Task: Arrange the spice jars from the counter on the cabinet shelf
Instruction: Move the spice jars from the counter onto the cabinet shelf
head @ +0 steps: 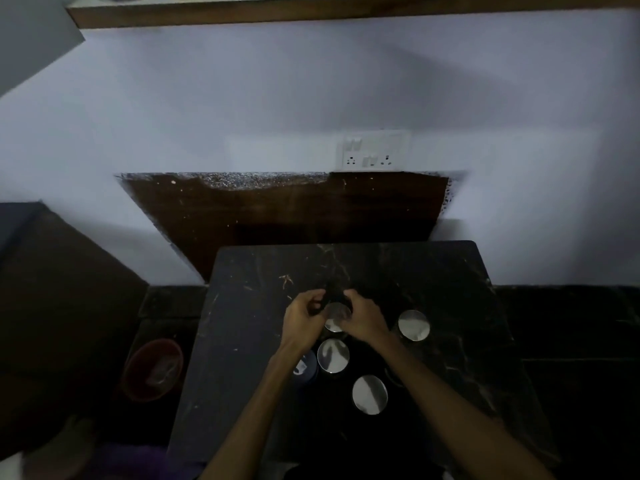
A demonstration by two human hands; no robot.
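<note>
Dim, blurry shot looking down on a dark marble counter. Both hands meet at counter's centre around one spice jar w/ a shiny lid. Left hand curls its fingers against jar's left side; right hand wraps it from the right, fingers over the lid's edge. So both grip the same jar. Whether it's lifted or sitting on the stone can't be told.

Other jars on counter: one w/ silver lid to the right, apart from the hands; one just below the held jar, between the forearms; one nearer the person, beside the right forearm. A darker-lidded jar touches the left wrist, partly hidden.

Counter's back half and left strip are bare stone up to the far edge. Cabinet shelf runs along the frame top, well above. Outlet plate on wall. Reddish bowl sits off counter's left edge, lower down.
</note>
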